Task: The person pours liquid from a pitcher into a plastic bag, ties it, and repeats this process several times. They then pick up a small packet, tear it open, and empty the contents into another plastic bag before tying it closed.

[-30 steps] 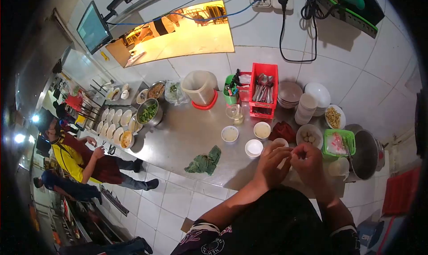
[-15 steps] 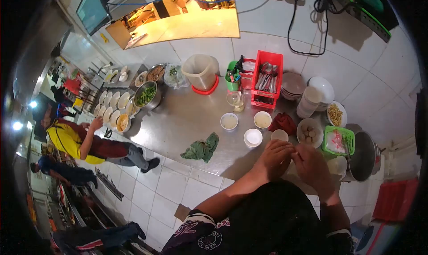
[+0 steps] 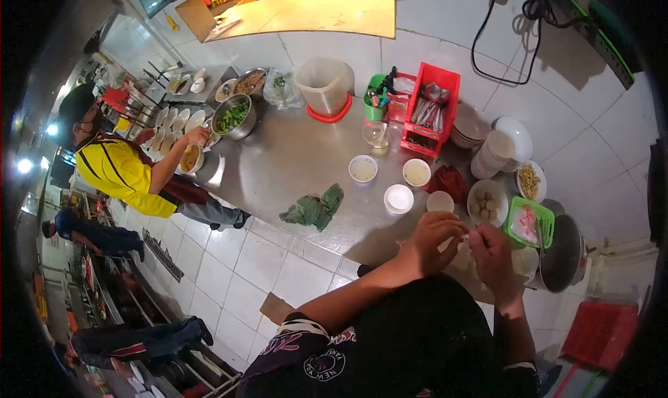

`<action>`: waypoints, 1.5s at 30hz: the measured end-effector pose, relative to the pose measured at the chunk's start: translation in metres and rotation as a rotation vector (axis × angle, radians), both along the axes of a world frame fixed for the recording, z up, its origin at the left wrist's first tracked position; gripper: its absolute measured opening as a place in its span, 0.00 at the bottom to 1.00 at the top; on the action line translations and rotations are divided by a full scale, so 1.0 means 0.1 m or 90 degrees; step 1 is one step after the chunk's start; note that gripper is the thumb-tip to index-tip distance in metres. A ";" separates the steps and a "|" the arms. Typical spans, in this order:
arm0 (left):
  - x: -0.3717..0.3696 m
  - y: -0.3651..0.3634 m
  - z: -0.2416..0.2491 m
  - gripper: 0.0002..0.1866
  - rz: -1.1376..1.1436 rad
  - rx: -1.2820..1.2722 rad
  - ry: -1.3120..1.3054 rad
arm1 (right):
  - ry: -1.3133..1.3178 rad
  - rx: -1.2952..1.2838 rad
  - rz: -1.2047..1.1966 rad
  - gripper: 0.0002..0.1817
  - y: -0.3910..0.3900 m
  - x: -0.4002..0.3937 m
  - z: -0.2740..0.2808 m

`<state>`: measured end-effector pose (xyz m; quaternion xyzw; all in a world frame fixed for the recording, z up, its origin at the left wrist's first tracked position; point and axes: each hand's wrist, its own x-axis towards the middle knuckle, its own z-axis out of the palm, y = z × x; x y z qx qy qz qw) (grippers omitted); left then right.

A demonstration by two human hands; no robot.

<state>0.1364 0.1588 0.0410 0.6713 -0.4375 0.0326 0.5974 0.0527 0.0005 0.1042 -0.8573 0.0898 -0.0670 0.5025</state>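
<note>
Small pale item (image 3: 465,238): between both hands' fingertips; too small to identify, long axis unreadable.
Right hand (image 3: 494,259): thumb and forefinger pinching it.
Left hand (image 3: 435,246): fingers curled toward it; can't tell if gripping.
Round off-white bowl of brownish balls (image 3: 503,197): just beyond, nearer right hand.
Counter (image 3: 275,168): glossy grey steel.

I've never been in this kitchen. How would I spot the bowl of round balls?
Find the long steel table and look just beyond the wearer's right hand. There, between the dark red cloth and the green basket, sits a pale bowl. What sets it apart from its neighbours is the cluster of round, brownish-grey balls inside.
</note>
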 end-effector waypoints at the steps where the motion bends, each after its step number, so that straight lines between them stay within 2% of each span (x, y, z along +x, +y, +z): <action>1: -0.01 -0.04 -0.02 0.14 -0.008 -0.002 0.001 | -0.004 -0.016 0.013 0.14 0.01 0.04 0.06; 4: -0.05 -0.19 -0.22 0.15 -0.013 -0.017 0.053 | 0.000 -0.029 0.068 0.14 -0.04 0.02 0.02; 7: 0.03 -0.26 -0.41 0.14 -0.101 -0.080 0.099 | -0.024 -0.016 0.003 0.14 -0.09 -0.03 -0.08; 9: 0.10 -0.23 -0.44 0.13 -0.146 -0.015 0.076 | -0.032 0.005 -0.006 0.14 -0.13 -0.09 -0.22; 12: 0.03 -0.25 -0.47 0.14 -0.167 0.051 0.172 | -0.060 0.006 -0.075 0.14 -0.10 -0.22 -0.38; 14: 0.05 -0.30 -0.46 0.15 -0.204 0.126 0.143 | -0.073 0.075 -0.065 0.13 -0.14 -0.30 -0.51; 18: 0.04 -0.40 -0.51 0.17 -0.254 0.186 0.077 | -0.064 0.113 -0.099 0.12 -0.26 -0.49 -0.75; 20: 0.06 -0.39 -0.58 0.21 -0.300 0.216 0.406 | 0.107 0.011 -0.032 0.12 -0.55 -0.58 -0.88; 21: 0.12 -0.37 -0.64 0.23 -0.326 0.209 0.567 | 0.142 -0.021 -0.044 0.12 -0.72 -0.65 -0.95; 22: 0.21 -0.31 -0.77 0.23 -0.322 0.212 0.573 | 0.174 -0.052 -0.057 0.12 -0.88 -0.73 -1.02; 24: 0.39 -0.14 -1.19 0.26 -0.254 0.154 0.737 | 0.167 -0.074 -0.098 0.12 -1.09 -0.88 -1.11; 25: 0.49 -0.02 -1.63 0.21 -0.228 0.307 0.542 | 0.157 -0.105 -0.136 0.12 -1.15 -0.92 -1.15; 26: 0.42 -0.02 -1.74 0.21 -0.224 0.304 0.549 | 0.162 -0.105 -0.129 0.12 -1.15 -0.92 -1.26; 28: 0.25 -0.05 -1.84 0.23 -0.106 0.520 0.213 | 0.096 -0.335 -0.227 0.11 -1.10 -0.92 -1.53; 29: 0.17 -0.13 -1.89 0.24 -0.067 0.438 0.087 | 0.100 -0.333 -0.220 0.11 -1.12 -0.91 -1.63; 30: 0.10 -0.19 -1.95 0.24 -0.064 0.441 0.095 | 0.153 -0.364 -0.235 0.11 -1.13 -0.89 -1.69; 32: 0.02 -0.29 -2.13 0.20 0.019 0.585 0.015 | 0.209 -0.396 -0.240 0.11 -1.17 -0.90 -1.91; 35: 0.02 -0.29 -2.38 0.17 -0.014 0.602 0.089 | 0.314 -0.456 -0.154 0.12 -1.25 -1.00 -2.18; 37: 0.05 -0.24 -2.40 0.16 -0.022 0.579 0.076 | 0.356 -0.378 -0.142 0.09 -1.24 -0.98 -2.10; 38: 0.05 -0.22 -2.41 0.15 -0.032 0.555 0.055 | 0.358 -0.376 -0.132 0.09 -1.23 -0.95 -2.08; 39: 0.04 -0.21 -2.38 0.15 -0.026 0.561 0.063 | 0.308 -0.444 -0.162 0.09 -1.18 -0.88 -1.96; 40: 0.04 -0.22 -2.30 0.14 -0.025 0.571 0.196 | 0.254 -0.511 -0.191 0.10 -1.17 -0.82 -1.82; 41: 0.06 -0.22 -2.20 0.13 -0.017 0.573 0.332 | 0.251 -0.507 -0.173 0.10 -1.21 -0.76 -1.59; 43: 0.09 -0.24 -1.96 0.12 -0.006 0.557 0.401 | 0.249 0.053 -0.096 0.16 -1.34 -0.44 -0.98; 44: 0.08 -0.19 -1.89 0.12 -0.009 0.536 0.461 | 0.216 0.123 -0.056 0.18 -1.46 -0.39 -0.66; 45: 0.06 -0.13 -2.06 0.11 0.001 0.486 0.421 | 0.075 0.238 0.105 0.18 -1.57 -0.36 -0.33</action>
